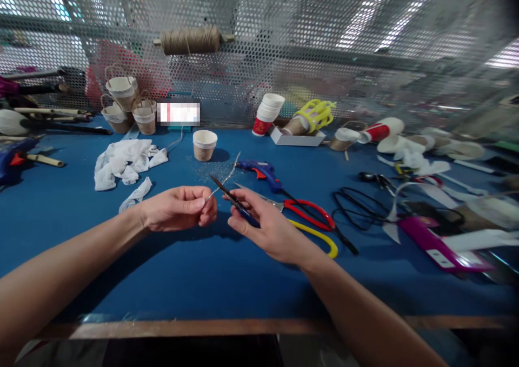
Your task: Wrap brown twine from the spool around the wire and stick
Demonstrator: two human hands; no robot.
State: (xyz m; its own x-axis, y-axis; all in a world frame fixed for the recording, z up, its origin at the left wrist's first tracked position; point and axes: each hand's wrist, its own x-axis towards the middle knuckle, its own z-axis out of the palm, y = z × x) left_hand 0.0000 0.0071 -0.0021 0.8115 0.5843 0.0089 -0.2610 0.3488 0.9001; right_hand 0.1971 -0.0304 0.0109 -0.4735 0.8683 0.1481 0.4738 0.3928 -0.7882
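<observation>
My left hand (180, 207) is closed, pinching the lower end of a thin, twisted, whitish strand (236, 164) that slants up and away to the right. In my right hand (270, 226) is a pair of scissors with dark blades (225, 189) and a bluish handle, mostly hidden by the fingers. The blades point up-left and cross the strand just beyond my left fingertips; whether they touch it, I cannot tell. Tiny pale bits (206, 171) are scattered behind. Farther back stands a small paper cup (205, 146) with a brown wrap, near a blue glue gun (263, 173).
Red-and-yellow-handled shears (314, 215) lie beside my right hand. White cloth (125, 159) lies left, with small handled buckets (121, 99) behind. Stacked cups (270, 113), a cardboard tray (298, 136), black cable (352, 210) and a purple power strip (441, 245) occupy the right. Twine (190, 41) hangs on the mesh.
</observation>
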